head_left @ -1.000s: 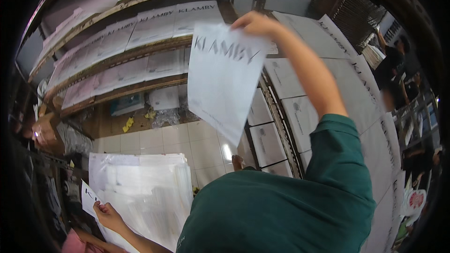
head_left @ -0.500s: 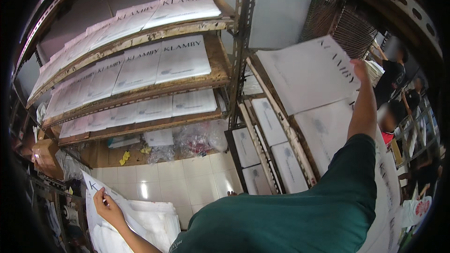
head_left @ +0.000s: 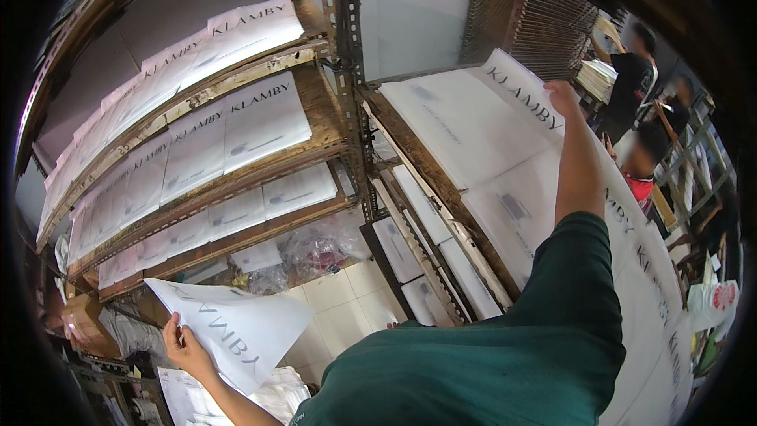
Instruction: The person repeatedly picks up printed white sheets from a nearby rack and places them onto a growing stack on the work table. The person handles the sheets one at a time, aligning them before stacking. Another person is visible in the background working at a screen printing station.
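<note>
My left hand [head_left: 189, 353] pinches the edge of a white printed sheet [head_left: 229, 319] with large dark lettering. That sheet hangs loose and slightly curved above a stack of white sheets [head_left: 276, 394] at the lower left. Stretched out to the far right, my right hand [head_left: 563, 97] grips the far edge of another white printed sheet [head_left: 465, 114], beside its lettering. This one lies over a wooden shelf board, its held edge curling up a little. Neighbouring sheets [head_left: 524, 185] lie alongside it, partly covered by my arm.
A metal-framed rack with wooden shelves [head_left: 323, 114] bears rows of similar printed sheets [head_left: 264, 122]. A perforated metal post [head_left: 347, 47] stands between the rack and the right-hand shelves. Clear plastic [head_left: 319, 248] and a cardboard box [head_left: 87, 323] lie low down. Other people [head_left: 631, 83] work at the right.
The left hand's sheet has come up off the stack and swung out, showing more lettering. The right hand's sheet now has a curled far edge. My view has turned rightward.
</note>
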The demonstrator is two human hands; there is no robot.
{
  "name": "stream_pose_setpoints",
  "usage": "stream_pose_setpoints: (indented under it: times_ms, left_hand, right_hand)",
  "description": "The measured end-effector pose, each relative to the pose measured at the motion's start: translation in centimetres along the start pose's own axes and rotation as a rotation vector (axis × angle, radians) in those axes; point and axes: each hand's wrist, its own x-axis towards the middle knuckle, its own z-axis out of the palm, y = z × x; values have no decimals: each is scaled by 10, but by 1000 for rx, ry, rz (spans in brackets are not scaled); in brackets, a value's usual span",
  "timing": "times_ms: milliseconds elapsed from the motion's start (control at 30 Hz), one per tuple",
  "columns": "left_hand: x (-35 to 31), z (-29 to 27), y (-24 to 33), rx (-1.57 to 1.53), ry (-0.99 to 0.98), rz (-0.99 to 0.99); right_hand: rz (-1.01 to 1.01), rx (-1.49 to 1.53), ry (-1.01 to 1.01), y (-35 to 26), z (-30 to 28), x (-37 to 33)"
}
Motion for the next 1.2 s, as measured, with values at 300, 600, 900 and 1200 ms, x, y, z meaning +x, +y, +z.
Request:
stream_pose_setpoints:
  times_ms: [300,600,900,1200]
  left_hand:
    - [4,8,-5,-2,-32,39]
    - [9,4,-9,21,-52,48]
    - [33,31,-47,-169,-138,42]
    - [18,103,-90,-435,-117,-162]
  right_hand:
    - [39,-109,52,-16,3,-21]
    - [44,-96,73,-27,-4,-31]
    - [-20,131,408,-181,42,13]
    - [-559,982,-18,-520,77,-141]
